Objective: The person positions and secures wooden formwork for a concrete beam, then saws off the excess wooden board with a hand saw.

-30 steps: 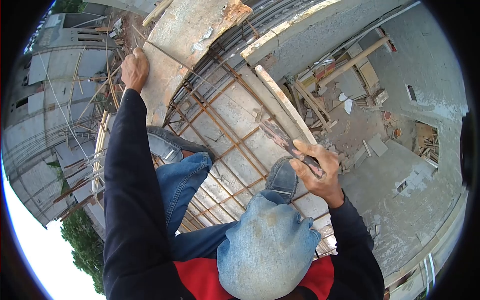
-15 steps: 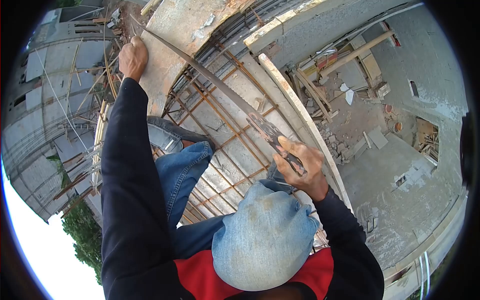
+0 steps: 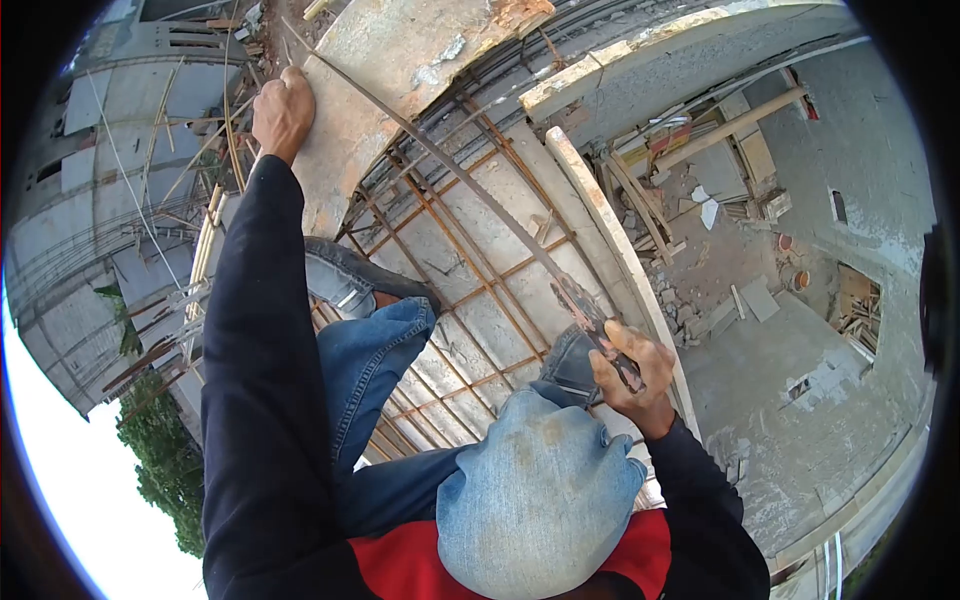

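Note:
My right hand is closed around the dark, worn handle of a handsaw. The saw's long, narrow blade slants up and left, across the near edge of a pale, stained board, and its tip reaches past the board's far side near my left hand. That hand is closed on the board's left edge, with its fingertips hidden. Whether the teeth are biting into the board cannot be made out. Below the board lies a grid of rusty rebar over a pale formwork bottom.
My shoes and knees are over the rebar. A narrow upright formwork board edges the grid on the right. Beyond it, a lower floor holds rubble and timber. On the left, bamboo poles stand by a drop.
My right hand has drawn the saw back toward my body, down and to the right. My left hand keeps its hold on the board. The view has shifted slightly.

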A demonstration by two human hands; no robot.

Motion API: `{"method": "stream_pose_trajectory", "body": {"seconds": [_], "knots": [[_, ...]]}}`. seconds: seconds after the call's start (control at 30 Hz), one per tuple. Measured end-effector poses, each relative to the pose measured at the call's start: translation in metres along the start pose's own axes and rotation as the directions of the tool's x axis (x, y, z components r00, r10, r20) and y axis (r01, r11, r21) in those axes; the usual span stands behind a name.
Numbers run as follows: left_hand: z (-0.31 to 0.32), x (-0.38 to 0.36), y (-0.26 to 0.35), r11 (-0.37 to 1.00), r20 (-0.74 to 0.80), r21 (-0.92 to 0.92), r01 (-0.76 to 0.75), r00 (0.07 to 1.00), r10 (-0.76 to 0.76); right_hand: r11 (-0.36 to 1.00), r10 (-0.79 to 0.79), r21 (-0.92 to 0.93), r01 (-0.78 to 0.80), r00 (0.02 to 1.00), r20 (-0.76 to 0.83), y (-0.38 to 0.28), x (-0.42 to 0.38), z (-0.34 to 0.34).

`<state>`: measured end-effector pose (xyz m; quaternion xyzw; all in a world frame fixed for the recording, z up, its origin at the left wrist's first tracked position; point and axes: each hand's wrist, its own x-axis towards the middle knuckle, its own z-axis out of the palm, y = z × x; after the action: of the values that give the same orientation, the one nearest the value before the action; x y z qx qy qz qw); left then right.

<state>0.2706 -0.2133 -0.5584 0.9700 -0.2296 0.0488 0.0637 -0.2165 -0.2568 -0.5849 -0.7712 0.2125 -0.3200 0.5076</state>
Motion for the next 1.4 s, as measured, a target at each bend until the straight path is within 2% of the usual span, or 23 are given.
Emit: {"method": "stream_pose_trajectory", "body": {"seconds": [0.07, 0.1, 0.17, 0.27, 0.33, 0.37, 0.43, 0.47, 0.53, 0.6, 0.67, 0.7, 0.77, 0.87, 0.97, 1.03, 1.07, 1.1, 1.2, 1.27, 1.3, 1.33, 1.4], "knots": [[0.008, 0.006, -0.01, 0.999, 0.062, 0.016, -0.037, 0.997, 0.036, 0.997, -0.074, -0.004, 0.074, 0.997, 0.038, -0.007, -0.011, -0.001], [0.008, 0.011, -0.018, 0.996, 0.148, 0.011, -0.089, 0.985, 0.087, 1.0, -0.031, -0.002, 0.031, 0.998, 0.047, -0.018, -0.009, 0.003], [0.012, 0.025, -0.022, 0.994, 0.051, 0.018, -0.108, 0.993, 0.107, 0.996, -0.057, 0.074, 0.054, 0.998, 0.029, -0.008, 0.046, 0.036], [0.007, 0.015, -0.012, 0.994, 0.048, 0.015, -0.109, 0.993, 0.109, 0.986, -0.096, 0.129, 0.104, 0.993, -0.071, -0.007, 0.075, 0.052], [-0.001, -0.001, 0.003, 1.0, 0.093, -0.006, 0.03, 0.995, -0.029, 0.995, 0.008, 0.099, -0.011, 1.0, 0.026, -0.019, 0.059, 0.033], [0.002, 0.002, -0.002, 0.999, 0.074, -0.02, 0.051, 0.996, -0.049, 0.997, 0.024, 0.078, -0.029, 0.998, 0.064, -0.022, 0.047, 0.023], [0.002, 0.012, -0.002, 0.999, -0.011, -0.027, 0.039, 0.999, -0.039, 0.999, 0.015, 0.033, -0.014, 0.999, -0.029, -0.007, -0.001, 0.002], [0.008, 0.004, -0.005, 1.0, -0.018, -0.002, 0.028, 0.999, -0.028, 0.999, 0.026, 0.016, -0.028, 0.996, 0.083, -0.005, -0.018, -0.014], [0.011, 0.012, -0.021, 0.996, 0.099, 0.003, -0.095, 0.991, 0.094, 0.995, -0.027, -0.096, 0.029, 0.999, 0.018, -0.01, -0.017, -0.01], [0.017, 0.021, -0.036, 0.997, 0.02, 0.011, -0.074, 0.997, 0.073, 0.998, 0.0, -0.07, -0.004, 0.998, -0.064, -0.001, 0.016, 0.008], [-0.011, 0.002, -0.006, 0.997, -0.017, 0.006, -0.081, 0.997, 0.081, 0.983, 0.182, 0.009, -0.182, 0.977, -0.111, 0.006, 0.027, 0.003], [-0.009, 0.006, -0.007, 0.995, 0.01, 0.045, -0.09, 0.996, 0.09, 0.983, 0.181, 0.015, -0.181, 0.977, -0.111, 0.002, 0.026, 0.001], [-0.001, 0.003, -0.009, 0.995, 0.043, 0.068, -0.078, 0.996, 0.075, 0.995, 0.052, 0.089, -0.054, 0.998, 0.023, -0.016, 0.011, -0.006], [0.002, 0.009, -0.014, 1.0, -0.02, -0.008, 0.018, 1.0, -0.019, 0.999, 0.019, -0.033, -0.017, 0.999, 0.045, -0.022, -0.022, -0.034], [-0.001, 0.006, -0.012, 0.999, 0.002, -0.002, -0.047, 0.999, 0.047, 0.999, 0.03, 0.026, -0.031, 0.999, 0.039, -0.017, -0.042, -0.04], [-0.001, -0.005, -0.003, 0.998, -0.039, -0.002, -0.06, 0.997, 0.06, 1.0, -0.001, 0.02, 0.001, 0.999, 0.035, -0.021, 0.001, -0.014], [-0.008, -0.013, 0.003, 0.984, -0.04, 0.068, -0.165, 0.985, 0.168, 0.993, -0.089, 0.071, 0.09, 0.996, -0.024, -0.013, 0.034, 0.018], [-0.02, -0.019, 0.0, 0.99, 0.015, 0.084, -0.111, 0.994, 0.11, 0.979, -0.154, 0.128, 0.16, 0.986, -0.057, -0.012, 0.047, 0.037], [-0.021, -0.006, -0.011, 0.99, 0.026, 0.095, -0.105, 0.994, 0.103, 0.98, -0.054, 0.189, 0.066, 0.996, -0.07, -0.017, 0.043, 0.036], [-0.002, -0.005, -0.013, 0.963, 0.079, 0.144, -0.227, 0.973, 0.217, 0.997, -0.056, 0.056, 0.054, 0.998, 0.026, -0.015, 0.011, 0.014], [0.007, 0.004, -0.018, 0.983, 0.026, 0.12, -0.137, 0.991, 0.135, 0.997, -0.058, -0.043, 0.059, 0.997, 0.042, -0.018, -0.009, -0.003], [0.006, 0.003, -0.018, 0.982, 0.002, 0.124, -0.14, 0.99, 0.141, 0.999, -0.017, 0.037, 0.019, 0.999, -0.049, -0.012, -0.027, -0.018], [0.014, 0.009, -0.028, 0.982, 0.025, 0.113, -0.152, 0.988, 0.151, 0.941, -0.257, -0.21, 0.265, 0.964, 0.066, -0.012, -0.034, -0.026]]}}
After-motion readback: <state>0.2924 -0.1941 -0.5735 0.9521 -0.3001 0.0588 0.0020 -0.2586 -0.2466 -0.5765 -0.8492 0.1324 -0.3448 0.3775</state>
